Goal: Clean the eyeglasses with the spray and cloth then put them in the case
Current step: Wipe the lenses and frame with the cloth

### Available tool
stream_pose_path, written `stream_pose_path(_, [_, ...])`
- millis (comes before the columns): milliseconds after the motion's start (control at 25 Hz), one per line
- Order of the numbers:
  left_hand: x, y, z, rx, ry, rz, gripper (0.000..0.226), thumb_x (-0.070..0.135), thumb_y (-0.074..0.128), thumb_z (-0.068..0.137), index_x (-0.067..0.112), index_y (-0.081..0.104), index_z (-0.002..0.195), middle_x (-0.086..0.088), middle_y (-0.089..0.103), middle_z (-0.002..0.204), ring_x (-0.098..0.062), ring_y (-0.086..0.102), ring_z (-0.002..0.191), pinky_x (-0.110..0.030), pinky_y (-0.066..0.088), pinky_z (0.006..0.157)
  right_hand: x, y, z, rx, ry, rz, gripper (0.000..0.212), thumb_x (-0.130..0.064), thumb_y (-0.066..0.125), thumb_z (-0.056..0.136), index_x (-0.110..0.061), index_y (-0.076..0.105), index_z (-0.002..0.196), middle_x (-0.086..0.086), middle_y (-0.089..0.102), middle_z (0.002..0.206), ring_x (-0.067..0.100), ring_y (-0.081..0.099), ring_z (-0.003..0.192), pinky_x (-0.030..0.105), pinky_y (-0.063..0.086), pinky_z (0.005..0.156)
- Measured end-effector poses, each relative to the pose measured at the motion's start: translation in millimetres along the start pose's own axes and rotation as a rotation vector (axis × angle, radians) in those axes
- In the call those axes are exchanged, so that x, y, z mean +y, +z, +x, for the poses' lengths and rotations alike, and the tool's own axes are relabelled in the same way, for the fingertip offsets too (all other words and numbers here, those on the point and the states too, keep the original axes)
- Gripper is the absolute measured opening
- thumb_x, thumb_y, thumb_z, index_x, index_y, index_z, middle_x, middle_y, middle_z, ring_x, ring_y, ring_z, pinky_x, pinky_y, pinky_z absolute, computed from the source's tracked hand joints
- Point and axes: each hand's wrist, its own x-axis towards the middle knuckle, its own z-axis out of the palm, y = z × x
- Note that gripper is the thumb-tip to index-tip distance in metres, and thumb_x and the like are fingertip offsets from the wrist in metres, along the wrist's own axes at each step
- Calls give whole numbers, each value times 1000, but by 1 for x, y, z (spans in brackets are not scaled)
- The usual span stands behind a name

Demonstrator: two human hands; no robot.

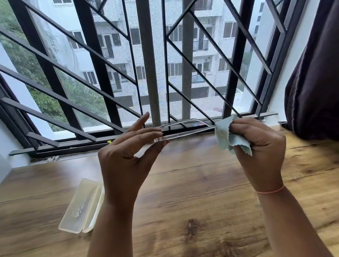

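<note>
Eyeglasses (188,132) with a clear frame are held level above the wooden table (192,189), between the two hands and in front of the barred window (94,73). At the left, a pale plastic case (82,206) is laid on the table, just beside the left forearm. The frame's left end is pinched by the left hand (123,161), forefinger raised. Its right end is wrapped in a blue cloth (226,138), clutched in the curled fingers of the right hand (262,149).
</note>
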Motion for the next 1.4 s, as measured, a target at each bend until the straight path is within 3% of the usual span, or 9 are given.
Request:
stream_pose_path(160, [2,4,4,-15,44,26,16,-1,74,72,-1,70,87,-10,68,95,-22,65,103,-37,53,91,-9,14,4,-53,-51,13,11,13,65,71,4,71,71,6,65,78,24,63,69,29,50,67])
stream_pose_path(440, [3,11,2,-11,81,45,16,2,73,74,0,71,90,-11,69,96,-25,65,105,-35,52,91,-35,45,6,-142,-217,33,5,1,69,74,5,72,71,15,70,77,26,63,70,28,51,69])
stream_pose_path(720, [3,8,1,32,118,-14,21,-2,73,73,1,67,93,-9,67,97,-24,66,102,-39,52,92,-36,43,8,-169,-236,20,2,5,72,70,5,71,72,15,70,77,27,61,68,30,51,68])
stream_pose_path(960, [-7,-3,2,114,65,-59,22,-6,73,72,-2,66,93,-17,68,95,-35,66,98,-48,50,92,-19,19,8,-9,-78,49,6,9,67,72,5,71,71,9,67,79,24,63,71,28,50,70])
stream_pose_path(1120, [-9,-4,3,163,53,-121,24,-8,72,72,-3,65,94,-16,67,96,-38,67,95,-48,49,93,-17,16,4,97,37,125,29,17,65,64,-5,69,82,-4,66,83,11,62,73,24,48,67])
stream_pose_path(1240, [-10,-4,3,206,37,-161,24,-9,71,73,-3,65,95,-16,66,97,-36,67,95,-49,48,94,-19,20,2,221,256,356,32,11,68,64,-15,74,82,-17,71,78,7,63,70,25,49,63])
stream_pose_path(1400, [-11,-8,2,222,18,-172,27,-10,71,72,-5,63,97,-18,64,102,-35,66,98,-49,47,95,-21,20,5,296,717,776,28,8,69,55,-17,75,65,-5,70,63,10,64,63,22,51,60])
